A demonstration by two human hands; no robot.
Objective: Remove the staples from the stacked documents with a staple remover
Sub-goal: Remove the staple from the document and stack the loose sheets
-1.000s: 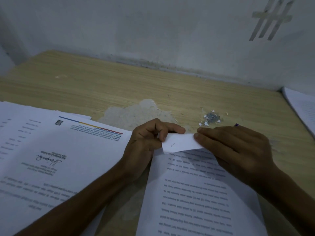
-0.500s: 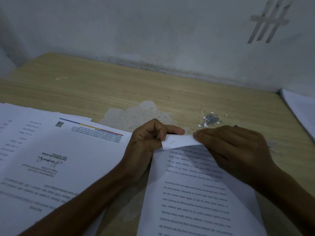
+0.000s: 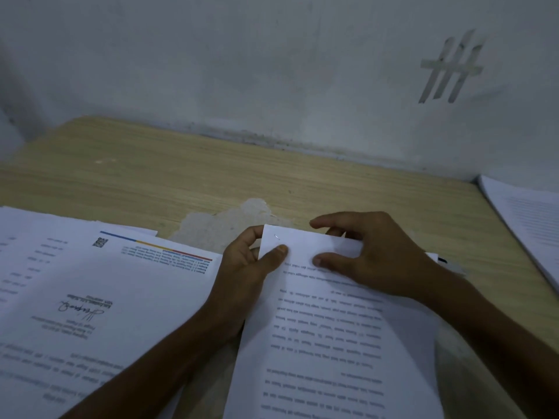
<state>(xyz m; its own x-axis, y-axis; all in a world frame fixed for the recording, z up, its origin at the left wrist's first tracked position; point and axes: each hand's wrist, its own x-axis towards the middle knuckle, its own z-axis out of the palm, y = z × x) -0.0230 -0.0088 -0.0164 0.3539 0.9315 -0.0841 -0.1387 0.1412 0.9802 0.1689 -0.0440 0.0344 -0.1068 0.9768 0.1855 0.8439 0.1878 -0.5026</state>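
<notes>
Forearms come in from the near edge and meet at the far end of the document point(image 3: 332, 328), which lies on the table point(image 3: 211, 170) right of centre. The left hand point(image 3: 248, 264) pinches the far left corner, with the thumb flat on the top sheet and the fingers point(image 3: 249, 235) curled behind it. A small staple point(image 3: 276, 236) sits slantwise in that corner, just beyond the thumb tip. The right hand point(image 3: 375, 255) grips the far edge beside it, thumb pressed on the page and index finger hooked over the edge (the wrist rests low on the sheet).

Printed lines on the document run upside down and are too blurred to read. The loose pile of papers point(image 3: 90, 343) on the left shows a QR code point(image 3: 99, 241), a blue, yellow and red stripe point(image 3: 157, 246) and a handwritten signature point(image 3: 81, 308), none of it legible. Another stack of sheets point(image 3: 529, 225) lies at the right edge.

The table is pale wood-grain laminate, with a ragged grey patch point(image 3: 217, 225) where the surface has peeled.
</notes>
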